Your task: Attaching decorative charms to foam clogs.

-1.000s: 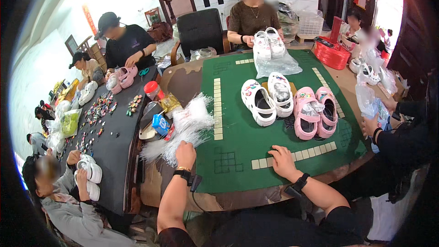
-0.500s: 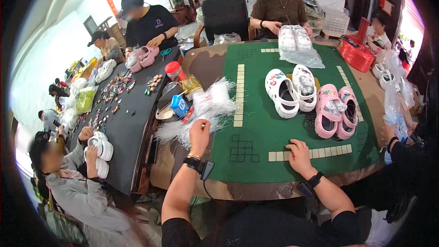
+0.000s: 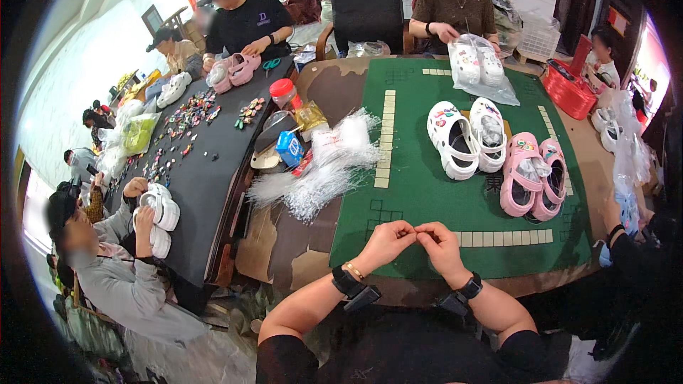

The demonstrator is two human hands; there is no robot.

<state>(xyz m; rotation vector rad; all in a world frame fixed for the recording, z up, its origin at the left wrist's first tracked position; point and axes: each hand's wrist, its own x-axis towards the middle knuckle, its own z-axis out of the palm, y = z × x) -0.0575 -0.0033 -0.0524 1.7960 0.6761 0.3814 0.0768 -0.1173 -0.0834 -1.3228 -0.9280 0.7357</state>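
Observation:
My left hand (image 3: 388, 243) and my right hand (image 3: 442, 247) meet fingertip to fingertip above the near part of a green mat (image 3: 420, 199). Each is closed in a pinch; whatever lies between the fingers is too small to make out. Beyond and to the right, a pair of white clogs (image 3: 453, 144) with colourful charms stands on the mat. Beside it is a pair of pink clogs (image 3: 519, 183), also with charms. A heap of thin white plastic strands (image 3: 320, 181) lies left of my hands, partly over the mat's edge.
Cream tile rows (image 3: 505, 239) are printed along the mat. A red-lidded jar (image 3: 284, 92) and blue box (image 3: 289, 148) stand behind the strands. Across the table a person handles bagged white clogs (image 3: 475, 67). At left, people work at a dark table (image 3: 196, 192) strewn with charms.
My left hand has come right, away from the strand heap, to meet my right hand. My right hand has shifted slightly left and its fingers have closed into a pinch. The view has turned slightly.

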